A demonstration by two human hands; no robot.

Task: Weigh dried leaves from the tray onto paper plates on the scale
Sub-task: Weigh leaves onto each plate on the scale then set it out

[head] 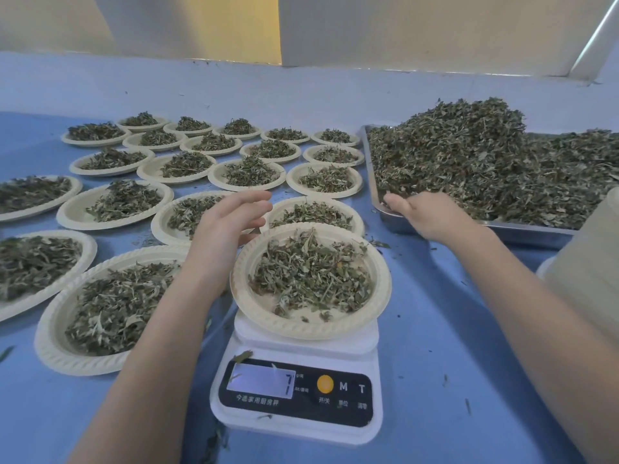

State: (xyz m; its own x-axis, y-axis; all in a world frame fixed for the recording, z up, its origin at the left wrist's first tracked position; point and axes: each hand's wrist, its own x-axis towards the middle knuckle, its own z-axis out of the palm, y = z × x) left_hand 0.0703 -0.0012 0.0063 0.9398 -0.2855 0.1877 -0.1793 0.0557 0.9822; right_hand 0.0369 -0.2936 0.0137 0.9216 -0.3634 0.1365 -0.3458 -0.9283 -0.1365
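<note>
A paper plate [311,324] of dried leaves [310,272] sits on the white kitchen scale [298,393] on the blue counter [452,329]. The left hand [227,226] hovers beside the plate's left rim, grip released, fingers straight. The right hand [425,216] reaches into the near corner of the metal tray [388,217], fingers buried in the leaf heap [485,162]; its grip cannot be told.

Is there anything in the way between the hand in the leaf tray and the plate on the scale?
Nothing visible blocks it. The right hand is at the near corner of the tray, and only bare blue table lies between it and the plate on the scale. The left hand hovers at the plate's far left side, off that path.
</note>
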